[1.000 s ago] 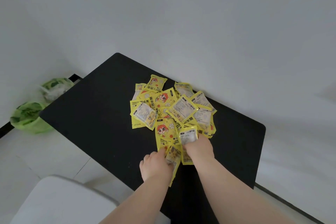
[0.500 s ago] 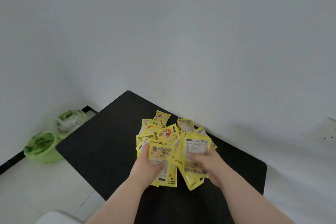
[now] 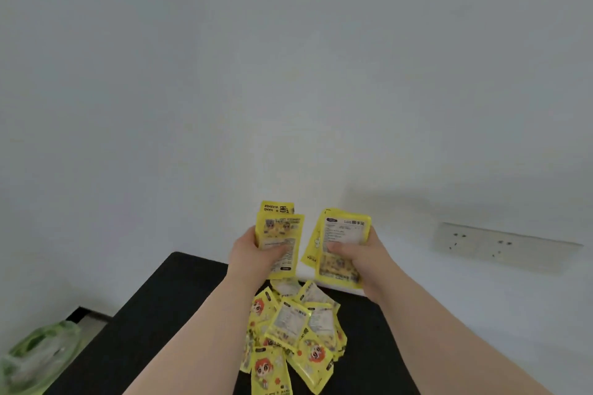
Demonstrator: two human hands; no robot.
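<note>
Above a black table [image 3: 134, 330] strewn with more packets [image 3: 295, 333], the left hand [image 3: 253, 255] and right hand [image 3: 362, 258] are each gripping yellow hand-warmer packets [image 3: 280, 234], long axes upright, printed backs facing the camera.

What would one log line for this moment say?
left hand: grips yellow packets | right hand: grips more packets | packet pile: on black table

Packets in my left hand [image 3: 256, 258]: glossy yellow plastic film [image 3: 279, 242], printed. Same slick film in my right hand [image 3: 362, 258], packets [image 3: 345, 234]. Pile [image 3: 295, 333] below: shiny, crinkled foil-like wrap. Table [image 3: 154, 324]: matt black, faintly grainy. Wall [image 3: 288, 74]: smooth matt paint. Green bag [image 3: 38, 356]: thin translucent plastic.
</note>
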